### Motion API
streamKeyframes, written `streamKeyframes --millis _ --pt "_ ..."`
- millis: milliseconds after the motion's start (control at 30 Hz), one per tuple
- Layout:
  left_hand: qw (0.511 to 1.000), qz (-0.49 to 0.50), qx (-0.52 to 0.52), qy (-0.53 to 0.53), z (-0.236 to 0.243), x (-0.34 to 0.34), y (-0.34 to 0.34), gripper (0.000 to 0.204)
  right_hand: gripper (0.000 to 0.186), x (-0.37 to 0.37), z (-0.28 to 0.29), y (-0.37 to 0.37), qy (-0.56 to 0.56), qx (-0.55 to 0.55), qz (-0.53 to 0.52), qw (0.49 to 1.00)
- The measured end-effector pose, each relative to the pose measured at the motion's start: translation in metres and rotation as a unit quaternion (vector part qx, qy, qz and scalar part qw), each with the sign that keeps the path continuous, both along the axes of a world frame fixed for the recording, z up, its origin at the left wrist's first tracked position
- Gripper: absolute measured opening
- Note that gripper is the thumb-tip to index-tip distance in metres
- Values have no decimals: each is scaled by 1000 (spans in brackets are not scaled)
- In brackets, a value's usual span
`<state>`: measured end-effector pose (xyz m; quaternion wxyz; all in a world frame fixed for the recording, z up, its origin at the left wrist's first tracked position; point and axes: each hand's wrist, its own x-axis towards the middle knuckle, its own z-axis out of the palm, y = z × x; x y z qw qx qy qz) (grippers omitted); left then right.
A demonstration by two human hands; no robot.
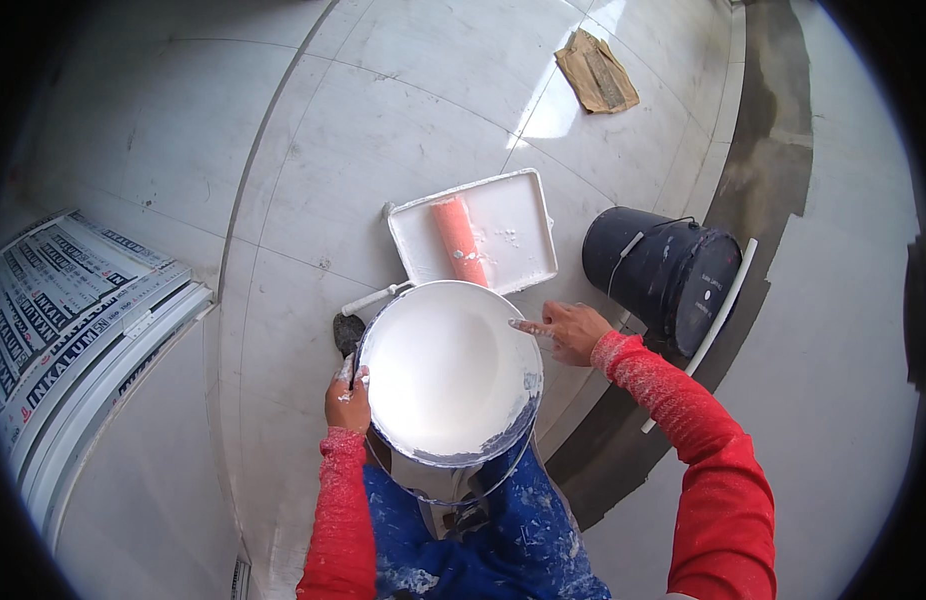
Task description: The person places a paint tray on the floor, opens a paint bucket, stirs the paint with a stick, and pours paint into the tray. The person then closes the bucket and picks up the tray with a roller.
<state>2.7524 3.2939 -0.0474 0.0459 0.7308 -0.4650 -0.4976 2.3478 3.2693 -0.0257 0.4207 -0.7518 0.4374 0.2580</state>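
A large bucket (533, 408) with a thin wire handle is held in front of my paint-spattered blue trousers. Its mouth faces up, and white paint (433, 375) coats or fills the inside; the depth is unclear. At the left rim, my left hand (347, 402) is closed on the bucket's edge. My right hand (573, 333) holds nothing; its paint-smeared index finger stretches to the right rim, the others partly curled. Just beyond the bucket lies a white paint tray (528, 215) with a salmon-coloured paint roller (459, 240) in it. The white roller handle (376, 298) sticks out toward the left.
To the right is a dark lidded bucket (628, 262), with a white rod (728, 300) beside it. Folded brown paper (596, 72) lies on the tiled floor farther off. Long panels in printed wrapping (73, 300) stand at the left. A dark band (758, 150) runs along the right wall.
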Motion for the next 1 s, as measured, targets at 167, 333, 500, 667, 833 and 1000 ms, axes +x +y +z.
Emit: streamKeyframes --millis 167,333,500,667,833,1000 --pt "999 -3 31 7 13 -16 -15 36 63 -24 6 13 75 -84 189 976" --pt "1000 9 -1 9 2 -3 -5 36 61 -37 29 15 -9 -13 62 998" --pt "1000 -15 1 -16 2 -7 -9 35 64 -17 17 39 -88 389 -359 844" --pt "998 -34 9 -44 5 -15 -13 35 63 -31 27 50 -92 289 -374 876" --pt "1000 0 3 -9 3 -8 -8 34 70 4 41 43 42 37 -48 997" --pt "1000 -3 7 -23 7 -14 -8 33 65 -8 69 65 34 37 -29 998"
